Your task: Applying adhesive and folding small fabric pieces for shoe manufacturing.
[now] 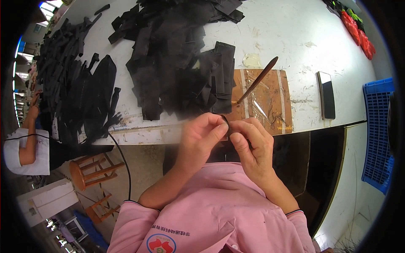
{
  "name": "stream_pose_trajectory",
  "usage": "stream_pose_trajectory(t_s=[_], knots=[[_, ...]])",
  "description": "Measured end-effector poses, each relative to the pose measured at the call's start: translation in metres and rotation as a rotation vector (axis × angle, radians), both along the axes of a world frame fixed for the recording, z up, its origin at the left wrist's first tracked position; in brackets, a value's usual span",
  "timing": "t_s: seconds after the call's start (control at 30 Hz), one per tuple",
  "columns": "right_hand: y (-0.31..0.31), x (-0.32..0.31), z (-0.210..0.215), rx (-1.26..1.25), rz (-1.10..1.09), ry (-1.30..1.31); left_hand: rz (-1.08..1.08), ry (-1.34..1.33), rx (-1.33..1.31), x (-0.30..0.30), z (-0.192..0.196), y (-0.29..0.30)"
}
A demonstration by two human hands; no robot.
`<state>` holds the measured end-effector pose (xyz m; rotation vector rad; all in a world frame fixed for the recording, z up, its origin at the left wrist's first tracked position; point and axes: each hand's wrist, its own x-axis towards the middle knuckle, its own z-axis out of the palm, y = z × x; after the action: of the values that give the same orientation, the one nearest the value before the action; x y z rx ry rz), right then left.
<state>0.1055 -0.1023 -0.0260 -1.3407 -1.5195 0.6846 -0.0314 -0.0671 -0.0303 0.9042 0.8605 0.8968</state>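
Note:
A small black fabric piece (225, 119) is pinched at the table's near edge, between thumb and fingers of my left hand (201, 135). From the other side my right hand (256, 145) closes on the same piece, thumb and forefinger curled at its lower end. Much of the piece is hidden by my fingers. Just beyond them lies a brown board (276, 90) with strips of clear tape. A slim brown pointed stick (258, 79) slants up from that board. Left of the board is a large heap of flat black fabric pieces (168, 63).
Long black strips (63, 63) and larger black pieces (95, 92) cover the table's left. A phone (326, 95) lies right of the board, near a blue plastic crate (376, 135). Red bags (356, 33) sit far right. A wooden stool (86, 173) and another person (27, 147) are at left.

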Motion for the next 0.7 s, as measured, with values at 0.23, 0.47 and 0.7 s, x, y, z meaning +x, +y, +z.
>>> stream_pose_trajectory(t_s=[0.23, 0.47, 0.7], knots=[[-0.001, -0.005, -0.005, -0.160, -0.014, 0.194, 0.064, -0.052, -0.060, 0.002, -0.006, -0.001], [-0.002, -0.005, -0.007, -0.193, 0.004, 0.178, 0.127, -0.238, -0.239, 0.001, -0.008, 0.000], [-0.001, -0.007, -0.008, -0.224, -0.041, 0.221, 0.063, -0.029, -0.082, -0.002, -0.014, 0.001]])
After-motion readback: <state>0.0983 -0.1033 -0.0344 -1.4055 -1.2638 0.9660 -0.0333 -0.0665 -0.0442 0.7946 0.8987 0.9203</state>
